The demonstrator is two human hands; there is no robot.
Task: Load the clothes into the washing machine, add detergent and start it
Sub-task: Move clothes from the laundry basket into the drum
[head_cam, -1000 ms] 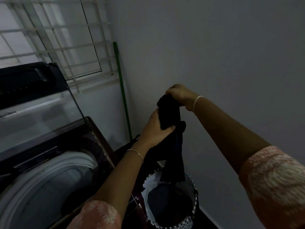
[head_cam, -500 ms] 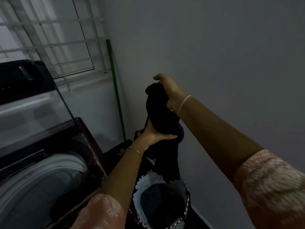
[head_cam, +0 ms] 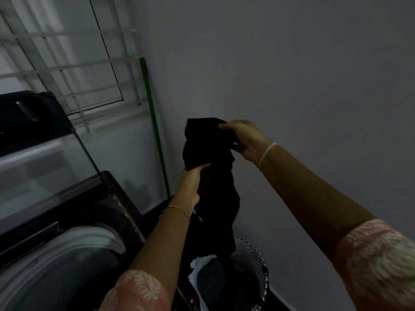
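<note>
Both hands (head_cam: pixel 242 140) grip limp, crumpled black garment (head_cam: pixel 211 187).

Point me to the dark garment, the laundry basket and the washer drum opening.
Dark garment (head_cam: pixel 211 176), head view: middle of the hanging cloth, between both hands.
Laundry basket (head_cam: pixel 258 250), head view: scalloped rim on its far side.
Washer drum opening (head_cam: pixel 74 245), head view: pale ring around the tub, under the raised lid.

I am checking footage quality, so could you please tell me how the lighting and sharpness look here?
Head view: dim, the only light coming through the barred window; the dark garment shows almost no detail; sleeves and frame edges look smeared; the wide lens bends straight lines.
</note>
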